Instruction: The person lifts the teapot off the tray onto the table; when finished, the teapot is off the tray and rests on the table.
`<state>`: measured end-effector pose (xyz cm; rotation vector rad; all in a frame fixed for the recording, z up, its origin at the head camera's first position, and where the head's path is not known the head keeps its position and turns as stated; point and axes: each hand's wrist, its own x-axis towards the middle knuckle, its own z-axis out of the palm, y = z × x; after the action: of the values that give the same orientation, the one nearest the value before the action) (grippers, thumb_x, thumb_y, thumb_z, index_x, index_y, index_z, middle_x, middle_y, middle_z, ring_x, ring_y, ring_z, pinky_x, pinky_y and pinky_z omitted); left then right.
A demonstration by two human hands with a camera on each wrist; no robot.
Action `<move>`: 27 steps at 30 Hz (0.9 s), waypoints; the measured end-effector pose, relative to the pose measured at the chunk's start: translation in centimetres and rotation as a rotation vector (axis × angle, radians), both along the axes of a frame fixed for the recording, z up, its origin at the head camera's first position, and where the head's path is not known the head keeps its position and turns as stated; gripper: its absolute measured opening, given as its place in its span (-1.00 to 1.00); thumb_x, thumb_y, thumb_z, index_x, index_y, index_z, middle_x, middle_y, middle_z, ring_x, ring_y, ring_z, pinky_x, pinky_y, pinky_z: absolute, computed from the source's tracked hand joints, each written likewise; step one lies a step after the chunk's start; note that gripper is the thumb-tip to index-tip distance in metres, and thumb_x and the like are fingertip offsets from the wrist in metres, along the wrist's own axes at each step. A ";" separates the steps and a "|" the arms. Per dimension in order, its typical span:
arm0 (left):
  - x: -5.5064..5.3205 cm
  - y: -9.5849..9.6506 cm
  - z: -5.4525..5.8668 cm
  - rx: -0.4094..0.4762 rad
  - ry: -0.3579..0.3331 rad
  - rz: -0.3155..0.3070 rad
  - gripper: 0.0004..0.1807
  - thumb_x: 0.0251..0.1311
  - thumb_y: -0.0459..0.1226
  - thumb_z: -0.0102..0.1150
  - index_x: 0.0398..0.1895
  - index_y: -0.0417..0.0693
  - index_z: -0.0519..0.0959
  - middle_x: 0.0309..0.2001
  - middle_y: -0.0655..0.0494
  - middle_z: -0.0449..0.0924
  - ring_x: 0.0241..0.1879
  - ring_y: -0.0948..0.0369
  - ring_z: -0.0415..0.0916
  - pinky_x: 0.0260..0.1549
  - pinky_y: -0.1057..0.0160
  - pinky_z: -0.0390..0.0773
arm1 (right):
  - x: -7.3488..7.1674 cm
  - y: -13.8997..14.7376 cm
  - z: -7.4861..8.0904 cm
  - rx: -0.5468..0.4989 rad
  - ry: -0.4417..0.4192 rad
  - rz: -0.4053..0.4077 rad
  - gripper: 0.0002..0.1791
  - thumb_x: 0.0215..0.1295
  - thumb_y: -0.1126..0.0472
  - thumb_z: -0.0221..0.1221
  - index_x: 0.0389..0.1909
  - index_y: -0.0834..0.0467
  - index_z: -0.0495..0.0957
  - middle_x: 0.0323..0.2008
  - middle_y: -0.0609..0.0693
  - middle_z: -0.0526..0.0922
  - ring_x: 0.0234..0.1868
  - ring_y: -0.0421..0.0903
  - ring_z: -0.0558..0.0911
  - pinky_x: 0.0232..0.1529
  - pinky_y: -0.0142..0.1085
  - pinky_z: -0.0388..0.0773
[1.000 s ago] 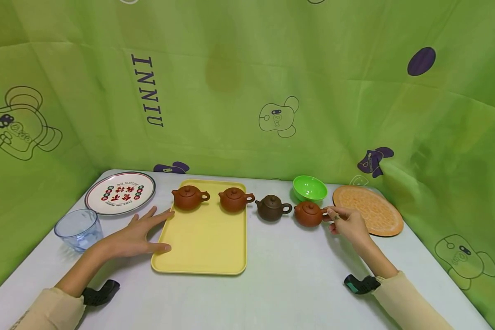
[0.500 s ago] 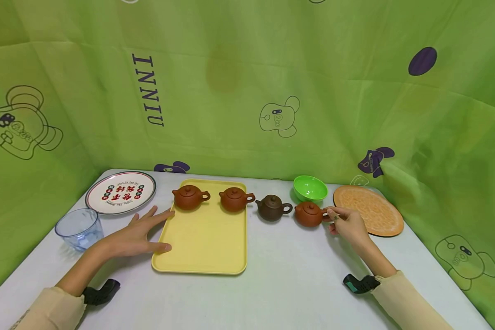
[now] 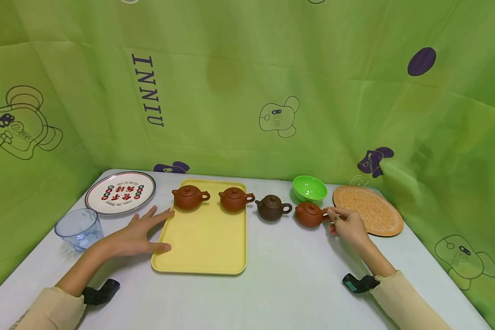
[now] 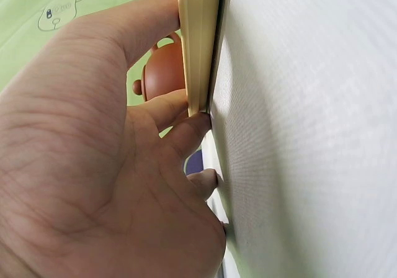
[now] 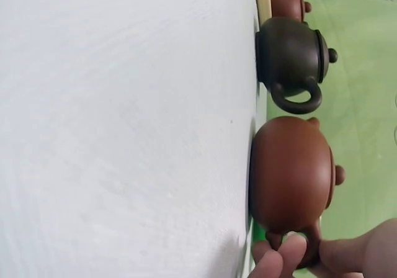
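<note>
Red teapot point(image 3: 308, 214), centre right, handle point(image 5: 313, 241) pinched by the right grip point(image 3: 349, 224), stands off the tray point(image 3: 206, 243); two others point(image 3: 189, 198) already sit there, left grip point(image 3: 131, 237) spread against its edge.

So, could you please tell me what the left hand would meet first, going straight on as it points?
The left hand would likely meet the yellow tray; thumb and forefinger appear to touch its rim.

A white table point(image 3: 272, 293) carries a yellow rectangular tray point(image 3: 208, 240). Left of the tray lies a plate with red Chinese characters point(image 3: 121, 193); farther left of it, a clear bluish glass bowl point(image 3: 80, 233). Just right of the tray stands a dark brown teapot point(image 3: 272, 209); farther right, a reddish-brown teapot point(image 3: 309, 215) and a green bowl point(image 3: 310, 188); farthest right, an orange mat point(image 3: 371, 208).
</note>
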<state>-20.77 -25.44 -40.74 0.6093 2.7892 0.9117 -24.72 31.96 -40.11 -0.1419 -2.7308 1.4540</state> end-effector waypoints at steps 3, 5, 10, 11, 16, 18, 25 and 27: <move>0.0 0.0 0.0 0.003 0.005 -0.003 0.04 0.18 0.15 0.47 0.62 -0.12 0.28 0.65 -0.31 0.15 0.65 -0.49 -0.24 0.42 -0.71 -0.40 | 0.1 0.0 0.1 -0.007 -0.009 0.007 -0.54 0.68 0.12 0.04 0.36 0.33 0.55 -0.06 0.25 0.84 -0.51 -0.32 0.64 -0.42 -0.43 0.70; 0.0 0.0 0.0 0.004 0.004 -0.003 0.03 0.18 0.15 0.47 0.62 -0.11 0.28 0.65 -0.30 0.15 0.65 -0.49 -0.25 0.42 -0.71 -0.40 | 0.1 0.1 0.1 -0.016 -0.013 0.016 -0.54 0.68 0.13 0.04 0.37 0.34 0.54 -0.04 0.28 0.83 -0.50 -0.31 0.65 -0.41 -0.42 0.70; 0.0 -0.1 -0.1 0.000 0.002 0.000 0.04 0.18 0.15 0.47 0.62 -0.11 0.28 0.65 -0.30 0.15 0.65 -0.49 -0.25 0.43 -0.70 -0.40 | 0.3 0.1 0.3 -0.003 -0.006 0.037 -0.53 0.68 0.13 0.04 0.37 0.36 0.53 -0.02 0.35 0.81 -0.50 -0.27 0.68 -0.40 -0.38 0.72; 0.0 -0.1 -0.1 0.000 0.001 0.000 0.04 0.18 0.15 0.47 0.62 -0.11 0.28 0.65 -0.30 0.15 0.65 -0.49 -0.25 0.43 -0.70 -0.40 | 0.3 0.1 0.4 0.007 -0.002 0.040 -0.54 0.68 0.13 0.04 0.36 0.36 0.54 -0.02 0.36 0.81 -0.50 -0.26 0.68 -0.40 -0.37 0.73; 0.0 -0.1 -0.2 0.004 0.002 0.000 0.04 0.18 0.15 0.47 0.62 -0.12 0.28 0.65 -0.31 0.15 0.65 -0.49 -0.25 0.43 -0.71 -0.41 | 0.5 -0.2 0.6 0.071 0.025 0.032 -0.54 0.67 0.13 0.06 0.33 0.38 0.56 -0.03 0.38 0.80 -0.51 -0.20 0.70 -0.44 -0.34 0.73; 0.0 -0.1 -0.2 0.004 0.004 -0.001 0.04 0.18 0.15 0.47 0.62 -0.13 0.29 0.65 -0.31 0.15 0.65 -0.49 -0.25 0.42 -0.71 -0.41 | 0.6 -0.3 0.7 0.100 0.039 0.020 -0.54 0.67 0.12 0.07 0.33 0.38 0.55 -0.07 0.37 0.81 -0.52 -0.19 0.70 -0.47 -0.35 0.69; 0.0 -0.1 -0.2 0.008 0.003 -0.002 0.04 0.18 0.15 0.47 0.62 -0.12 0.28 0.65 -0.31 0.15 0.65 -0.49 -0.25 0.42 -0.71 -0.42 | 0.8 -0.2 1.6 0.214 0.135 -0.014 -0.55 0.64 0.09 0.10 0.31 0.30 0.60 0.00 0.36 0.79 -0.44 -0.17 0.75 -0.50 -0.41 0.56; 0.0 -0.1 -0.2 0.008 0.002 0.000 0.04 0.18 0.15 0.47 0.62 -0.12 0.28 0.65 -0.31 0.14 0.65 -0.49 -0.25 0.42 -0.71 -0.41 | 0.8 -0.3 1.8 0.216 0.167 -0.007 -0.55 0.64 0.07 0.10 0.32 0.29 0.60 0.05 0.38 0.76 -0.38 -0.15 0.77 -0.46 -0.41 0.62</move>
<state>-20.74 -25.50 -40.89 0.6124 2.7886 0.9232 -23.95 31.69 -38.27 -0.0209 -2.7220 1.1032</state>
